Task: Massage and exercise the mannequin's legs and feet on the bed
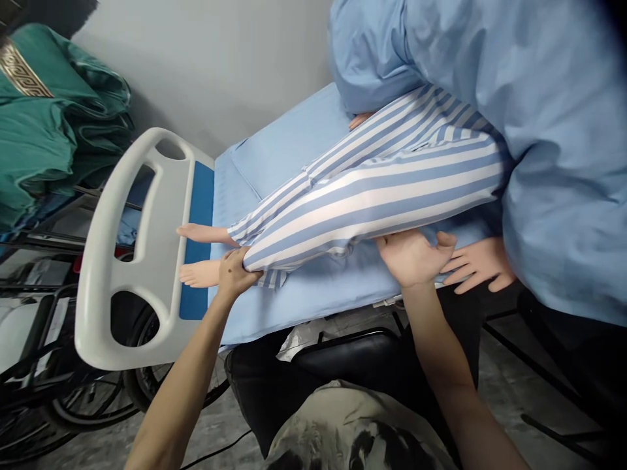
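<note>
A manikin in blue-and-white striped trousers (362, 196) lies on a bed with light blue sheets (274, 156). My left hand (235, 273) is closed round the nearer ankle, at the trouser cuff. The bare nearer foot (200, 274) sticks out past it, with the farther foot (206, 233) just beyond. Palm up, my right hand (411, 256) holds the nearer leg from below, around the knee. Its fingers are hidden under the striped cloth, and its thumb stands out to the side. The manikin's hand (482, 264) lies close to my right thumb.
A pale plastic footboard (95, 261) with cut-out handles closes the bed's left end. Wheelchairs (88, 398) and folded green cloth (59, 124) stand beyond it. Blue clothing (553, 117) covers the manikin's upper body at the right. A grey wall (220, 59) runs behind the bed.
</note>
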### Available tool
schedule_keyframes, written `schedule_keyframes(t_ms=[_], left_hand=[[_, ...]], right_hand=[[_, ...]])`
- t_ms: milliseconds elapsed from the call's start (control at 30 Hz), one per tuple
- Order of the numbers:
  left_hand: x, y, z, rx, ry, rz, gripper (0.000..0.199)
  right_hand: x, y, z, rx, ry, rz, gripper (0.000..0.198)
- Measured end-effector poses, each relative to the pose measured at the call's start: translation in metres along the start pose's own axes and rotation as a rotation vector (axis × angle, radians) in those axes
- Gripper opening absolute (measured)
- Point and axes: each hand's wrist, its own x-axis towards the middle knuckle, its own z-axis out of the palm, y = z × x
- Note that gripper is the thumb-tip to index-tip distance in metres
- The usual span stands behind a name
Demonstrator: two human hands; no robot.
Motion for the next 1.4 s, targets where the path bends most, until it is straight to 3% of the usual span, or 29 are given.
schedule_keyframes(t_ms=[133,333,600,900,1100,1400], left_hand=[[-0.009,-0.022,-0.012,0.082,0.042,0.02,0.051],[-0.027,-0.056,-0.019,0.27,-0.009,-0.039,0.048],[-0.042,-0.046,0.004,0.274,-0.1,-0.084,0.049],[-0.044,-0.044,0.032,0.221,-0.18,-0.083,0.046],[-0.047,-0.047,0.034,0.182,-0.158,-0.098,0.047],[-0.054,-0.033,-0.002,0.112,-0.028,-0.031,0.05]], right_hand=[[0.005,0.011,-0.011,0.019,-0.039,0.044,0.046],[0.015,0.032,-0.034,-0.004,0.119,0.087,0.038],[0.023,0.044,-0.07,0.001,0.226,0.055,0.041],[0.024,0.046,-0.083,-0.035,0.251,0.032,0.038],[0.017,0.042,-0.075,0.004,0.253,0.026,0.035],[-0.003,0.017,-0.023,0.142,-0.008,0.018,0.041]])
